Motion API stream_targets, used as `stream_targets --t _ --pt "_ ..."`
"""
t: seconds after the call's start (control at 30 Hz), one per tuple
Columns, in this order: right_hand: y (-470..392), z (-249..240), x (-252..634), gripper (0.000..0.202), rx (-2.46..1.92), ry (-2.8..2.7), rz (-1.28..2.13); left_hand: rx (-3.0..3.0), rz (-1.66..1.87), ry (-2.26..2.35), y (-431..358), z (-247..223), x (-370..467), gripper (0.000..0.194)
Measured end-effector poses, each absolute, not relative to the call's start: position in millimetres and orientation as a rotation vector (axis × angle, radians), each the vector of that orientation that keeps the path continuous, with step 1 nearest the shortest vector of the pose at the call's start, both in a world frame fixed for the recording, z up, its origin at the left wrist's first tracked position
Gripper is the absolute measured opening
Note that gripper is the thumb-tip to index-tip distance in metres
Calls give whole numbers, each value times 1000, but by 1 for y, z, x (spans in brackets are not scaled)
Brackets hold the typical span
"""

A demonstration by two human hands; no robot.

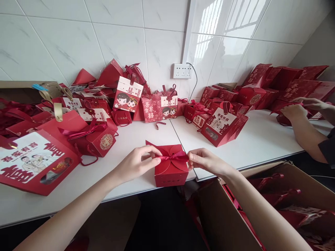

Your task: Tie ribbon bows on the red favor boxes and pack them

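Note:
A small red gift box (171, 177) with petal-shaped top flaps stands at the front edge of the white table. Across its top runs a dark red ribbon (171, 156), crossed or knotted at the middle. My left hand (141, 162) pinches the ribbon on the left side of the box, thumb against forefinger. On the other side my right hand (205, 161) pinches the ribbon's right part close to the box's upper corner. The exact ribbon ends inside the fingers are hidden.
Heaps of red gift boxes (99, 139) line the tiled wall on the left. A larger red box (221, 125) stands right of centre. An open cardboard carton (214, 212) of boxes sits below the table. At far right, another person's hands (295, 113) handle a red box.

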State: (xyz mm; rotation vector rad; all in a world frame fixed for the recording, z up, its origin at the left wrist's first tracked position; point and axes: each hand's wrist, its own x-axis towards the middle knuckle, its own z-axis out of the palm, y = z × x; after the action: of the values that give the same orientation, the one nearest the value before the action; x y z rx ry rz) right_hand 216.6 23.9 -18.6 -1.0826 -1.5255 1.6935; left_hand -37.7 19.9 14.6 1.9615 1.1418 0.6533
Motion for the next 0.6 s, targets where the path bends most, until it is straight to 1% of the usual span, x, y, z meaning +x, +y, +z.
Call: stream_targets --t 0.1,0.17,0.3,0.43,0.6 --pt "22 -23 225 59 -1257 -1535 1712 2132 652 1230 15 25 -35 26" --pt "21 -27 225 61 -1278 -1488 1782 2185 641 1286 14 27 -30 26" --pt "20 -28 212 52 -1198 -1382 1785 2219 664 1331 17 21 -20 25" --pt "24 -22 202 40 -1134 -1287 1598 2311 711 1284 24 14 -14 21" --pt "35 -20 205 37 -1132 -1304 1337 2355 699 1165 32 9 -15 15"
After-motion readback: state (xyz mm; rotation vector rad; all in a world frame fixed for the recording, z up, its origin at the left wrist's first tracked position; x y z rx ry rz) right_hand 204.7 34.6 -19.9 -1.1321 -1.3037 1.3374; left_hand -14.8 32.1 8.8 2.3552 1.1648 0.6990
